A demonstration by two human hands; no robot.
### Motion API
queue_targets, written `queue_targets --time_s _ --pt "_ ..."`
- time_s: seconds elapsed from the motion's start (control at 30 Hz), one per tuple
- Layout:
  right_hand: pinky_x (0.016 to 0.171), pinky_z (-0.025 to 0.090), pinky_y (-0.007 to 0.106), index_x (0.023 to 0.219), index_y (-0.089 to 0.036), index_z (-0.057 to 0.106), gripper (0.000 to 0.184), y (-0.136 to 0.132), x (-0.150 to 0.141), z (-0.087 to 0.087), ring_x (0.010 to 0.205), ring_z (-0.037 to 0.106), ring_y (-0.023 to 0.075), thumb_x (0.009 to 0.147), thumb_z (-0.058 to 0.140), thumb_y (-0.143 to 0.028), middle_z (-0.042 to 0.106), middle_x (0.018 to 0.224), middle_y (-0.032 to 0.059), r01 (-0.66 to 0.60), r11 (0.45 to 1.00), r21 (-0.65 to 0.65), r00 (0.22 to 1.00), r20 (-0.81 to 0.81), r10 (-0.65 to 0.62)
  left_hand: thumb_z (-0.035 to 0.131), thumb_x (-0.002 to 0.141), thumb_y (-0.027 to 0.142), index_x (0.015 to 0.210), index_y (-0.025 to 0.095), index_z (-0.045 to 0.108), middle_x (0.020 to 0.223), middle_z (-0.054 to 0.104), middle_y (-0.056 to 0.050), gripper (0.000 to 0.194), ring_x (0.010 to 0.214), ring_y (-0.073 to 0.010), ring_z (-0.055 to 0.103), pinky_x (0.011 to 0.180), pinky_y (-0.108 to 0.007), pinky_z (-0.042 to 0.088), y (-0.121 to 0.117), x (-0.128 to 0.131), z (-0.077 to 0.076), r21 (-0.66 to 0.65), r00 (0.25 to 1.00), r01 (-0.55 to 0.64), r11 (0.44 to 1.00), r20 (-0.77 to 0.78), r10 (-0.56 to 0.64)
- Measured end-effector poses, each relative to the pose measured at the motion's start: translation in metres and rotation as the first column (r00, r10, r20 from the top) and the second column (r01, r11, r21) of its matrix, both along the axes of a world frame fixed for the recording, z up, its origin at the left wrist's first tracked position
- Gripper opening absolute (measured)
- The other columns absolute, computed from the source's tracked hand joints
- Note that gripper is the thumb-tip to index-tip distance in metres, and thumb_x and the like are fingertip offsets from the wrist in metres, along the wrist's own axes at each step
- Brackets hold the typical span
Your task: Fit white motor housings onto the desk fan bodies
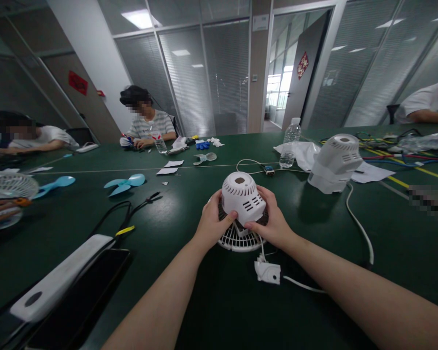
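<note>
**Both our hands on a white vented housing**

The fingers of our left hand and right hand clamp the housing from either side, above a round grille on the green worktop. A small white part lies just beside the grille.

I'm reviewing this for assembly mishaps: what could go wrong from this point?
The white housing, gripped between the left hand and right hand over the round grille, might be set down crooked. The thin wires beside it could get pinched or tugged, since they run down to the small white part on the table. That part lies loose near the right forearm, so a sweep of the arm might knock it.
</note>
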State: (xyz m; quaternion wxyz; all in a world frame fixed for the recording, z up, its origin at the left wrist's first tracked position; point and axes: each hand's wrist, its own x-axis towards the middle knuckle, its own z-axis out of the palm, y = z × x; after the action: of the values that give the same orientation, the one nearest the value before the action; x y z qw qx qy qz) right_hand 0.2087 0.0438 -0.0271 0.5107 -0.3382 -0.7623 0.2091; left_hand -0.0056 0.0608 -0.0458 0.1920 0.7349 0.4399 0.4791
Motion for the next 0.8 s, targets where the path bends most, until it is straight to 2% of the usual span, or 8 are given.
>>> queue_targets --time_s 0.23,0.37,0.57,0.8 --pt "0.107 0.040 0.053 0.144 -0.026 0.026 0.092 0.0006 -0.0005 0.0013 0.128 0.047 0.0333 0.071 0.078 -0.046 0.045 0.138 0.0142 -0.065 0.998 -0.027 0.996 -0.067 0.063 0.066 0.080 0.051 0.137 0.022 0.039 0.133 0.054 -0.013 0.068 0.121 -0.0310 0.052 0.105 -0.052 0.039 -0.0041 0.0000 0.0035 -0.029 1.000 -0.016 0.999 -0.004 0.016" --pt "0.106 0.041 0.052 0.144 -0.027 0.027 0.092 0.0011 -0.0001 -0.0004 0.125 0.049 0.0331 0.070 0.078 -0.045 0.047 0.137 0.0138 -0.056 0.998 -0.014 0.996 -0.063 0.055 0.066 0.081 0.050 0.135 0.022 0.040 0.131 0.055 -0.013 0.066 0.119 -0.0300 0.054 0.103 -0.050 0.041 -0.0056 0.0004 0.0064 -0.024 1.000 -0.002 1.000 0.021 0.003" --pt "0.108 0.038 0.056 0.148 -0.028 0.027 0.091 0.0013 0.0024 0.0003 0.131 0.046 0.0356 0.073 0.075 -0.048 0.040 0.148 0.0133 -0.018 1.000 -0.009 1.000 0.001 0.018 0.064 0.083 0.048 0.134 0.021 0.040 0.130 0.056 -0.012 0.062 0.119 -0.0286 0.055 0.102 -0.047 0.043 -0.0059 0.0005 0.0057 -0.020 0.998 0.013 1.000 0.064 -0.012" --pt "0.110 0.034 0.059 0.152 -0.030 0.022 0.094 0.0041 0.0028 0.0002 0.135 0.042 0.0357 0.075 0.074 -0.045 0.037 0.153 0.0116 0.024 0.999 -0.040 0.998 0.060 -0.021 0.059 0.087 0.047 0.148 0.025 0.024 0.145 0.046 -0.013 0.073 0.130 -0.0302 0.048 0.109 -0.051 0.037 -0.0008 0.0010 0.0006 0.025 0.996 0.038 0.999 0.079 -0.039"
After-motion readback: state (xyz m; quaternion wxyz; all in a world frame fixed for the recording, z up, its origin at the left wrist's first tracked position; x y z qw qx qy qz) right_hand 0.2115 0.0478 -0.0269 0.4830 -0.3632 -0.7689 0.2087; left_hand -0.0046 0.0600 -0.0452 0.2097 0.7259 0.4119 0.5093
